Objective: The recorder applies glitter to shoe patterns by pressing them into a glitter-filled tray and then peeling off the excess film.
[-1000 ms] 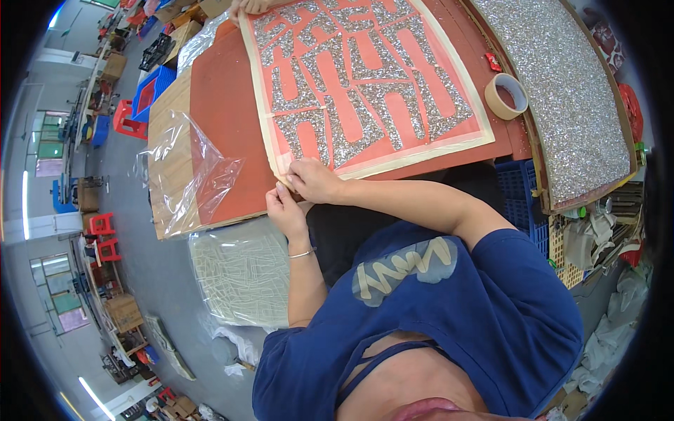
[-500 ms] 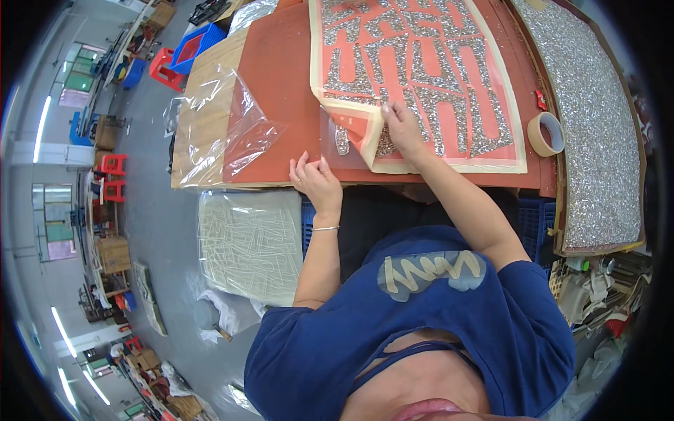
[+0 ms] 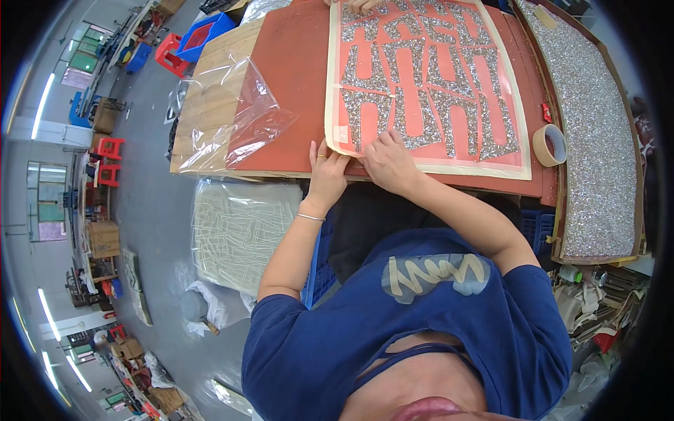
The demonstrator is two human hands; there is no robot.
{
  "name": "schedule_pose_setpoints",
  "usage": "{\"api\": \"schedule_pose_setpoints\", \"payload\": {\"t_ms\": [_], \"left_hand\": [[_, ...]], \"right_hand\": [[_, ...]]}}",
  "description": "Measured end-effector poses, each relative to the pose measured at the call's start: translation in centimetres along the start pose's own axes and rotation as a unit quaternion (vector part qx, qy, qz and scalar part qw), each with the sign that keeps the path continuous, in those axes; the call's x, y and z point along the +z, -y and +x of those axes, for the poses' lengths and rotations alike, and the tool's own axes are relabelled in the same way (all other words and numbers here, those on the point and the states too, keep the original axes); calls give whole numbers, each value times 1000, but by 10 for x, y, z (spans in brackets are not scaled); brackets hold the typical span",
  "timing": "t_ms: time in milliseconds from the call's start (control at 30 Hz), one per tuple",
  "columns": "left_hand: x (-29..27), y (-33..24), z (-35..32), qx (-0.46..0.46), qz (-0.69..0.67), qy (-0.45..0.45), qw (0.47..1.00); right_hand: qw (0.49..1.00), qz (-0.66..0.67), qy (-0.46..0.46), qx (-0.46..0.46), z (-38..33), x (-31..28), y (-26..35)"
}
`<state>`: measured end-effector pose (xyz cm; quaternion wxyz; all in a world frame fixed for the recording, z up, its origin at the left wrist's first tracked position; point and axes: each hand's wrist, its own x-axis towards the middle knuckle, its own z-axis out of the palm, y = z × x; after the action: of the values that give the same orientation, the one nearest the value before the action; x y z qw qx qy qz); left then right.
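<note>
A coral sheet with a cream taped border [image 3: 525,140] lies on the red-brown board [image 3: 281,77], with glittery silver-bronze cut shapes showing across it. At its near left corner, my left hand [image 3: 326,179] has thumb and fingers closed on the border, one finger raised. Just right of it, my right hand [image 3: 390,165] is closed on the sheet's near edge with fingers bent. The fingertips' undersides are hidden. Another person's hand [image 3: 364,5] rests at the sheet's far edge.
A clear plastic film [image 3: 246,119] lies on the left of the table. A tape roll [image 3: 549,145] sits beside a long glitter-covered panel [image 3: 600,133] at right. Below the table's edge at left is a plastic-wrapped stack [image 3: 242,231]. Blue crates [image 3: 537,228] stand under the table.
The folded-back near corner of the sheet now lies down. My left hand has moved up to that corner, and my right hand has come down beside it. Another person's hand has appeared at the far edge.
</note>
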<state>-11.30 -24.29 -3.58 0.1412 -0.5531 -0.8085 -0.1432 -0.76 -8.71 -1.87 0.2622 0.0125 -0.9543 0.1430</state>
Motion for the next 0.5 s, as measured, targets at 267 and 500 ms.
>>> {"api": "schedule_pose_setpoints", "payload": {"t_ms": [267, 500], "left_hand": [[1, 0, 0, -55, -111, -20, 992], [0, 0, 3, -77, -129, -31, 988]], "right_hand": [[982, -95, 135, -88, 20, -13, -17], [946, -221, 237, -23, 75, -82, -101]]}}
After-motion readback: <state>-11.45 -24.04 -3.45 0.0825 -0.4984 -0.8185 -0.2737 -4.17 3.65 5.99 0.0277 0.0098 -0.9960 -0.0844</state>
